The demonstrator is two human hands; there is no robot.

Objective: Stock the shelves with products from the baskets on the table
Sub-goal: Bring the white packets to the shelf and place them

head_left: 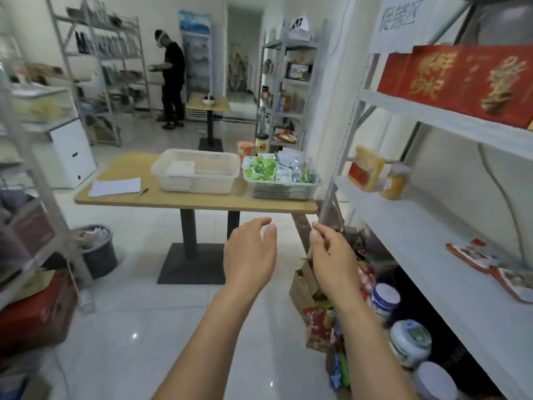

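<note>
Showing left hand [249, 252] and right hand [331, 255] apart, loosely curled, holding nothing, before pale basket [196, 184] and packet-filled basket [282, 192] on the surface [129, 166]

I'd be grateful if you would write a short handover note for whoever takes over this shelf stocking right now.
Hands: left hand and right hand are both open and empty, held out short of the table.
Things: both baskets are on the table. The left basket holds a few flat white packs; the right basket is heaped with green and white packets.
Done: the shelves on the right already carry a jar and red packets.
Left: move the contents of both baskets to the shelves.
</note>
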